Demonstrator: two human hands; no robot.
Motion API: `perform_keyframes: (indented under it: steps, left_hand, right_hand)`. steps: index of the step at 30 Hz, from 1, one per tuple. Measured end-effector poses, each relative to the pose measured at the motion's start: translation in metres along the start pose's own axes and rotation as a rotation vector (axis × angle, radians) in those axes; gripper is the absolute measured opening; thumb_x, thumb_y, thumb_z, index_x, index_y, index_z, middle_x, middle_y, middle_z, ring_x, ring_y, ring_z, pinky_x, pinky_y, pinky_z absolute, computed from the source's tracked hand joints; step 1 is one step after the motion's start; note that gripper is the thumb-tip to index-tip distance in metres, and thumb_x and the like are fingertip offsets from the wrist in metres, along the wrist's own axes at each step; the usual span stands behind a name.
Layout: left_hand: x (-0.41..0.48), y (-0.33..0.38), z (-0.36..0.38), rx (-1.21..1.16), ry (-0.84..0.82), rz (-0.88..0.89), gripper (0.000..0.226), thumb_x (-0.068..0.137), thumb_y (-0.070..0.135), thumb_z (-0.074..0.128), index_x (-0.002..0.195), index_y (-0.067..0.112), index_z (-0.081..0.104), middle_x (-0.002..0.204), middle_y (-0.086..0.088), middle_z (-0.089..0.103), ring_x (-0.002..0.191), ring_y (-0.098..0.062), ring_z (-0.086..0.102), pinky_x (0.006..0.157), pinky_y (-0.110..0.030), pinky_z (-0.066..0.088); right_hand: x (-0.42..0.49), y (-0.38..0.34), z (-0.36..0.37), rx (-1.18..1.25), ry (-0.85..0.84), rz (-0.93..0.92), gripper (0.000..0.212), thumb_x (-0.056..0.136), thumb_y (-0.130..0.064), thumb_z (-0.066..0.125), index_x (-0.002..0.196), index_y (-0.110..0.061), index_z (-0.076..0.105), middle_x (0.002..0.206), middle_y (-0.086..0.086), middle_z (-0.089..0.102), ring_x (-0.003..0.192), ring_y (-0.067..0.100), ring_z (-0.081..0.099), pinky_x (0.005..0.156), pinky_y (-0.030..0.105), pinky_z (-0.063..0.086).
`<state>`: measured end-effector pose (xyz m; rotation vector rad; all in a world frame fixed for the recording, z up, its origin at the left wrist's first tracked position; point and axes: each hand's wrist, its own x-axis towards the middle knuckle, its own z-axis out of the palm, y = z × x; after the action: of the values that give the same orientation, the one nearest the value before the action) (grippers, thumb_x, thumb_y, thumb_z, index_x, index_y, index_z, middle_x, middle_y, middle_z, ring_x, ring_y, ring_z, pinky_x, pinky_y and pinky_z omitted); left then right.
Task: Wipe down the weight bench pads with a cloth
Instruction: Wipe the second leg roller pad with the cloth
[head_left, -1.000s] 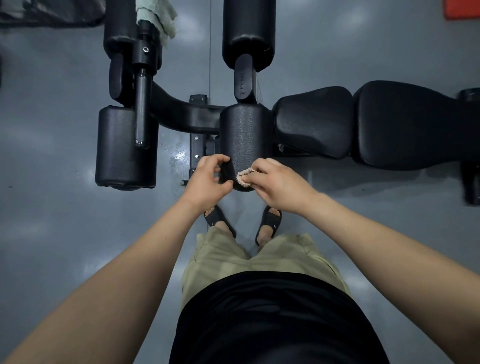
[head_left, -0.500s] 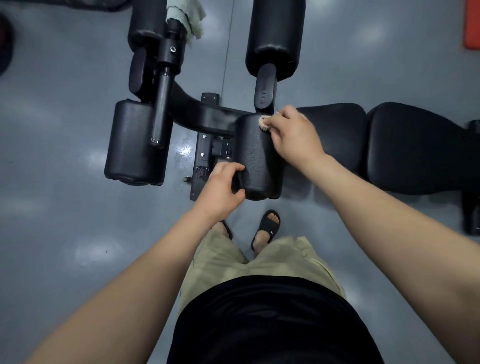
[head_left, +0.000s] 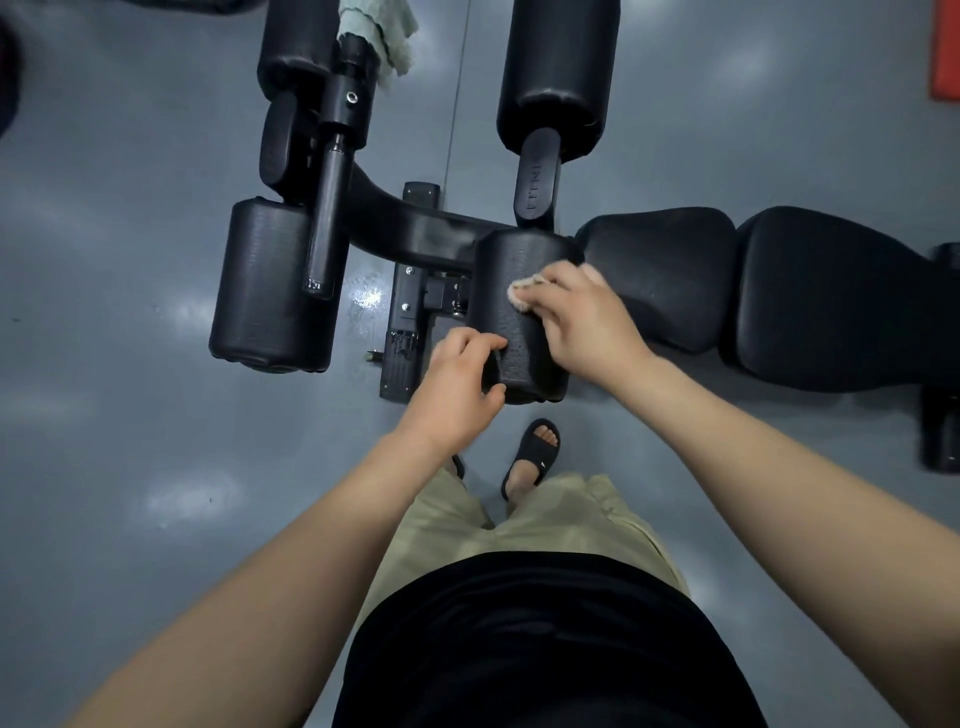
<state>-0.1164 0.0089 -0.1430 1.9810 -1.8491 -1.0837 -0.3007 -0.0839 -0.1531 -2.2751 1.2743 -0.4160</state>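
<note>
I see faint embossed lettering on the black bracket arm (head_left: 537, 182) below the far right roller pad (head_left: 558, 73), too small to read. No other text I can make out.

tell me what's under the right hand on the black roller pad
A small beige cloth peeks out from under the right hand, pressed on the black roller pad. The rest of it is covered.

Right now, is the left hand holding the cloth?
No. The cloth is under the right hand on the roller pad; the left hand just grips that pad's near end.
</note>
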Motion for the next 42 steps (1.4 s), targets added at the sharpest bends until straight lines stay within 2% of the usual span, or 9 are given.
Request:
perform_keyframes:
  steps: [6,10,15,18,23,30,33,37,42]
  left_hand:
    - [0.000,0.009,0.006,0.074,0.040,0.120,0.039,0.084,0.017,0.077,0.121,0.013,0.064,0.123,-0.003,0.051,0.117,-0.024,0.046,0.103,-0.034,0.042]
    - [0.004,0.007,0.002,0.098,0.048,0.131,0.038,0.083,0.019,0.077,0.119,0.016,0.064,0.120,0.001,0.056,0.114,-0.024,0.049,0.100,-0.039,0.045]
    - [0.003,0.002,-0.001,0.052,0.063,-0.029,0.054,0.082,0.030,0.080,0.130,0.023,0.057,0.129,0.002,0.044,0.122,-0.024,0.041,0.107,-0.034,0.038]
    - [0.004,0.002,-0.001,-0.013,0.023,-0.127,0.061,0.083,0.031,0.080,0.136,0.019,0.053,0.131,0.000,0.044,0.127,-0.023,0.044,0.107,-0.026,0.034]
    - [0.006,-0.001,0.001,-0.057,0.030,-0.110,0.061,0.080,0.027,0.083,0.132,0.017,0.055,0.123,0.006,0.041,0.121,-0.026,0.051,0.108,-0.042,0.044]
    - [0.009,-0.003,0.001,-0.081,0.046,-0.103,0.061,0.076,0.029,0.085,0.129,0.021,0.056,0.122,0.007,0.043,0.117,-0.024,0.054,0.103,-0.045,0.048]
    - [0.009,-0.001,0.001,-0.094,0.042,-0.105,0.060,0.077,0.029,0.086,0.129,0.021,0.056,0.121,0.009,0.042,0.119,-0.024,0.053,0.105,-0.044,0.047]
    - [0.009,0.003,0.001,-0.097,0.047,-0.110,0.060,0.078,0.028,0.086,0.130,0.021,0.057,0.121,0.010,0.042,0.120,-0.022,0.052,0.107,-0.041,0.045]
    - [0.007,0.001,0.004,-0.122,0.065,-0.107,0.060,0.079,0.027,0.085,0.132,0.020,0.057,0.123,0.009,0.043,0.122,-0.023,0.052,0.109,-0.041,0.044]
  right_hand:
    - [-0.024,0.009,-0.007,0.060,-0.073,0.037,0.021,0.091,-0.008,0.061,0.111,-0.013,0.065,0.109,0.003,0.057,0.098,0.030,0.057,0.089,0.041,0.050]
    - [0.007,0.018,-0.012,0.056,0.016,0.131,0.023,0.092,-0.011,0.058,0.114,-0.015,0.064,0.111,0.007,0.056,0.102,0.033,0.057,0.089,0.040,0.050]
    - [0.050,0.026,-0.011,0.055,0.090,0.245,0.027,0.096,-0.013,0.054,0.120,-0.015,0.068,0.114,0.009,0.057,0.104,0.037,0.054,0.095,0.033,0.040]
    - [0.050,0.024,-0.007,0.042,0.089,0.189,0.031,0.094,-0.011,0.053,0.121,-0.015,0.070,0.115,0.011,0.058,0.095,0.040,0.052,0.096,0.038,0.041]
    - [0.015,0.011,-0.003,0.103,0.030,0.027,0.028,0.091,-0.004,0.056,0.112,-0.014,0.073,0.112,0.008,0.062,0.096,0.032,0.052,0.092,0.039,0.045]
    - [-0.022,0.007,-0.006,0.114,-0.134,-0.138,0.028,0.088,-0.008,0.057,0.112,-0.017,0.070,0.107,0.002,0.055,0.091,0.021,0.046,0.083,0.036,0.049]
    - [-0.001,0.012,-0.007,0.041,-0.046,-0.047,0.027,0.090,-0.010,0.052,0.113,-0.014,0.066,0.110,0.007,0.052,0.093,0.029,0.049,0.077,0.046,0.052]
    - [0.039,0.021,-0.005,0.019,0.139,0.165,0.027,0.093,-0.007,0.052,0.114,-0.013,0.069,0.112,0.015,0.056,0.092,0.040,0.052,0.082,0.047,0.051]
    - [0.052,0.014,-0.002,0.001,0.113,0.107,0.030,0.092,-0.005,0.053,0.112,-0.016,0.071,0.114,0.008,0.060,0.094,0.037,0.048,0.079,0.047,0.052]
